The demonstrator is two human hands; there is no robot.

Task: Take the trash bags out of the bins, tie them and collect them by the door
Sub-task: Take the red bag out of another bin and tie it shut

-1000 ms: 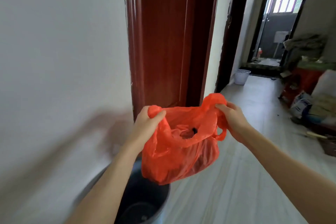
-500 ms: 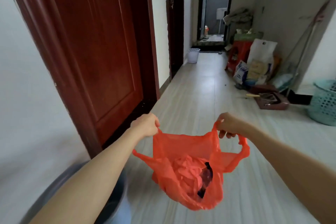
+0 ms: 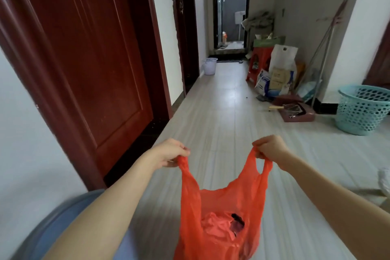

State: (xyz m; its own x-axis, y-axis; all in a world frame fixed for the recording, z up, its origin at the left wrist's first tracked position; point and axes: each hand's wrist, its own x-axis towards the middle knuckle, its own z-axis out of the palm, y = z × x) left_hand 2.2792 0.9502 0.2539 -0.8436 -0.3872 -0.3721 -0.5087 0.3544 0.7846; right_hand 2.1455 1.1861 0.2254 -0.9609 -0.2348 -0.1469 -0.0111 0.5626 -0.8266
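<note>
Head view: my left hand (image 3: 168,155) and right hand (image 3: 270,146) each pinch one handle of the orange trash bag (image 3: 219,213), hanging clear over the floor (image 3: 221,116) (mouth gaping). I'd cross handles low and knot snugly.

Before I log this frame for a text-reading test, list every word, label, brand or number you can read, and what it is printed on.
None can be read.
Blue and white sack: print on it, too blurred to read.
Tan bag beside it: faint marks, too small to read.
White paper bag: no legible text.
Orange trash bag, held by the left hand and right hand: plain, no print.
</note>
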